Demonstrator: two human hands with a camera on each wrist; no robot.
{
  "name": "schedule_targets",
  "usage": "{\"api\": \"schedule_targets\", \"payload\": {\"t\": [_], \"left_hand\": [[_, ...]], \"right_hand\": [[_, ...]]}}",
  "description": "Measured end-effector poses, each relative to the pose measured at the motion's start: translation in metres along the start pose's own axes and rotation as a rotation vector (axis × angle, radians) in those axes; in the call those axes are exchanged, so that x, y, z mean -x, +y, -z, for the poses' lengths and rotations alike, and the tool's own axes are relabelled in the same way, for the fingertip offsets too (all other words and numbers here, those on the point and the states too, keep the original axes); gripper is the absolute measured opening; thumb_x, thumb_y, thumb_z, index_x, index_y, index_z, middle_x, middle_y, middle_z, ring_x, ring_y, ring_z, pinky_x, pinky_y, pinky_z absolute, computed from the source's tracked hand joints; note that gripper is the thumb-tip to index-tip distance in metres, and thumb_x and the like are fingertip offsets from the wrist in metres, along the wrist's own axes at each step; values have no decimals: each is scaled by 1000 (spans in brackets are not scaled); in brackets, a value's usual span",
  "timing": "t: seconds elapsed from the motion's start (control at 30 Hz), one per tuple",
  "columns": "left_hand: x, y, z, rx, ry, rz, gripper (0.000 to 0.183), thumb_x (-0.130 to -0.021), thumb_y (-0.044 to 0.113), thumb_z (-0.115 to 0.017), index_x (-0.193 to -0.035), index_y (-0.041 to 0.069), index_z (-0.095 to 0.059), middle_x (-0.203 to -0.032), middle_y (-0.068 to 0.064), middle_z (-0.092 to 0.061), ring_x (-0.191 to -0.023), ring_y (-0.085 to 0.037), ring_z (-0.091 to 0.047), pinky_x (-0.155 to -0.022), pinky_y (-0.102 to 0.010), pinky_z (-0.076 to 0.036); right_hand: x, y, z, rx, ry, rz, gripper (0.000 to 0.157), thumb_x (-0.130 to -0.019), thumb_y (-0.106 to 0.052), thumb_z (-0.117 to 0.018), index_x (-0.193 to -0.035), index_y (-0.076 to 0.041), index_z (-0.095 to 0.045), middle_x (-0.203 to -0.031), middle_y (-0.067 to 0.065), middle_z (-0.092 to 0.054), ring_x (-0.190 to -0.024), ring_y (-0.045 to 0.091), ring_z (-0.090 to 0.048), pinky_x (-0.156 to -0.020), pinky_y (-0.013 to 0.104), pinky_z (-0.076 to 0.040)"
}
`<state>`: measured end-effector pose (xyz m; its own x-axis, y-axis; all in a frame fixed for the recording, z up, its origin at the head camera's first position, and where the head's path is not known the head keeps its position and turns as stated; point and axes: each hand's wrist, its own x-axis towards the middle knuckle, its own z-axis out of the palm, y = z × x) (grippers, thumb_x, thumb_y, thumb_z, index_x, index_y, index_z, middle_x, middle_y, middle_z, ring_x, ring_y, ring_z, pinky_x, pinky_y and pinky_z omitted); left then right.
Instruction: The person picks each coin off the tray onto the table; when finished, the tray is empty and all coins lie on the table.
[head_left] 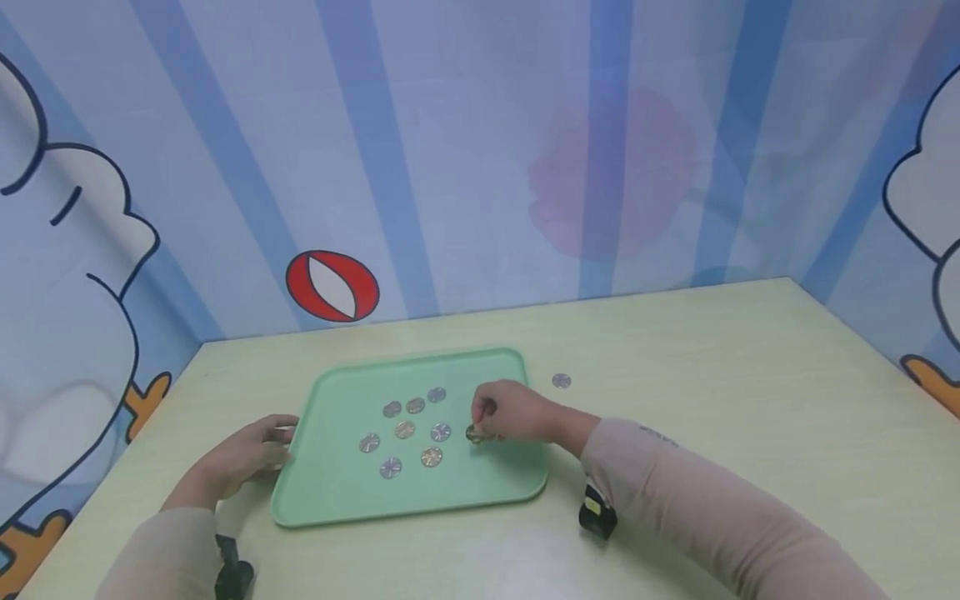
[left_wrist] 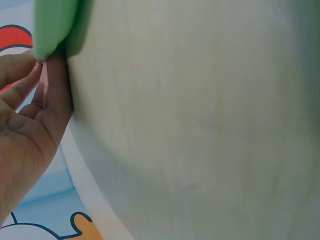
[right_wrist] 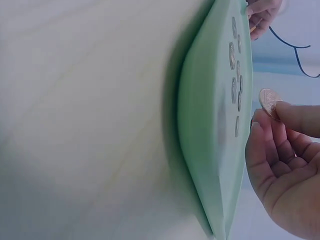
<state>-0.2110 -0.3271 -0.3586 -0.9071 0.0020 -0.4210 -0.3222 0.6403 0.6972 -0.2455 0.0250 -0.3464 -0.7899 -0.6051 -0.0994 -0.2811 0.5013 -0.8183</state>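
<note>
Yellowish table (head_left: 712, 367) under green tray (head_left: 337, 492); striped backdrop (head_left: 480, 167) behind (printed ball (head_left: 332, 286)).

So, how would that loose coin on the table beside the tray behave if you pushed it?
That coin would probably slide rather than roll, since it lies flat on the table. It is likely stiff: the similar coin in the right hand looks unbent while pinched. Its low edge might make it fiddly to pick up.
</note>
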Motion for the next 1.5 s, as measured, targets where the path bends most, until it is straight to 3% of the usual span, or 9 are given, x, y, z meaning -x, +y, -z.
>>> {"api": "schedule_targets", "payload": {"t": [0.77, 1.5], "left_hand": [[1, -1, 0, 15, -8, -7, 60, -78, 0, -49, -131, -5, -22, -126, -29, -30, -104, -38, -44, -80, -45, -45], [4, 3, 0, 23, -14, -15, 62, -78, 0, -49, -131, -6, -18, -127, -30, -27, -110, -41, -37, -83, -45, -43]], "right_hand": [[17, 21, 35, -126, 69, 7, 10, -79, -7, -58, -83, 0, -51, -79, 6, -58, -70, 17, -56, -64, 33, -50], [40, 50, 78, -106, 191, -89, 12, -80, -10, -56, -86, 0, -50, -87, 8, -58, -78, 20, -54, -68, 32, -47]]}}
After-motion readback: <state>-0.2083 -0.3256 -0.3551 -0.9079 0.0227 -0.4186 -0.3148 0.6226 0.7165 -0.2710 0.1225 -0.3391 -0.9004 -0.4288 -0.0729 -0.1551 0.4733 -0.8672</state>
